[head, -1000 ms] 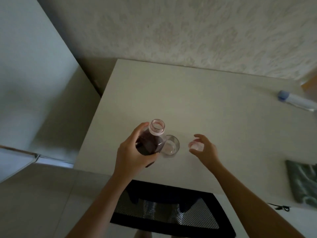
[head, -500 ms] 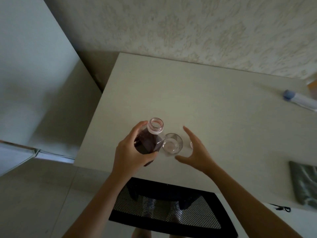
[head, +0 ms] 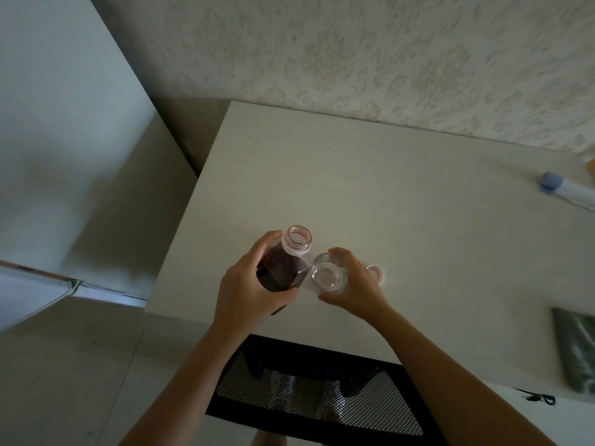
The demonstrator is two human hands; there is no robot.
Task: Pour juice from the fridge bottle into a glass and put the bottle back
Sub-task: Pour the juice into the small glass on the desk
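The right hand [head: 355, 284] has just come over and wrapped around the empty glass [head: 329, 277], right beside the open juice bottle [head: 283, 265] clamped in the left hand [head: 248, 284], so pouring can start.

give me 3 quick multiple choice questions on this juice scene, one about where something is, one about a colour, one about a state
1. Where does the bottle cap lie?
A. on the table behind the right hand
B. on the bottle
C. on the floor

2. What colour is the juice in the bottle?
A. orange
B. dark red-purple
C. clear

3. What state is the glass in?
A. full
B. tipped over
C. upright and empty

Answers: 1 A, the cap sits on the table just beyond the right hand. 2 B, the liquid shows dark through the bottle held by the left hand. 3 C, its clear bottom shows and no juice is in it.
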